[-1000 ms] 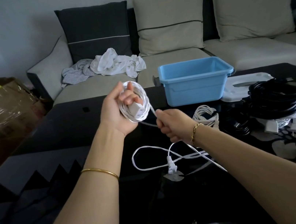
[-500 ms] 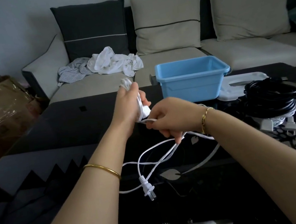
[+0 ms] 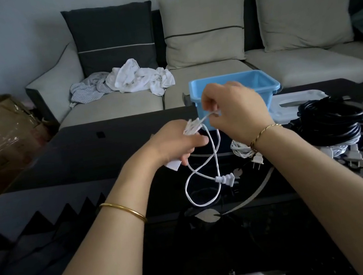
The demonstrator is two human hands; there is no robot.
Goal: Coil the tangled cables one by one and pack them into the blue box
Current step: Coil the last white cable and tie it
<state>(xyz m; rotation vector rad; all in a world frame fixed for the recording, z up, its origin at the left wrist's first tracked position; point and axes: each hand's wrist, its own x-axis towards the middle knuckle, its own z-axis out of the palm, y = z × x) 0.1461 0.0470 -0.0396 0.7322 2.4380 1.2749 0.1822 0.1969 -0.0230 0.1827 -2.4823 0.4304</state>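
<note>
White cable (image 3: 225,179) nearly coiled: left hand (image 3: 172,143) is gripping loops, right hand (image 3: 235,110) is pinching tail; black cables (image 3: 329,122) are waiting at three o'clock.

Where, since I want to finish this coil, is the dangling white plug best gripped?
Probably pinch the white plug across its flat body, behind the prongs, coming from above: it hangs sideways off the white cable, prongs pointing right.

I have only one view, from the camera worn on my head. It faces forward and down across the black table (image 3: 98,154), with a wide angle. My left forearm (image 3: 104,255) enters at 7 o'clock and my right forearm (image 3: 326,198) at 5 o'clock, both very near. The blue box (image 3: 259,79) and the sofa (image 3: 112,105) lie farther away, toward 12 o'clock.
</note>
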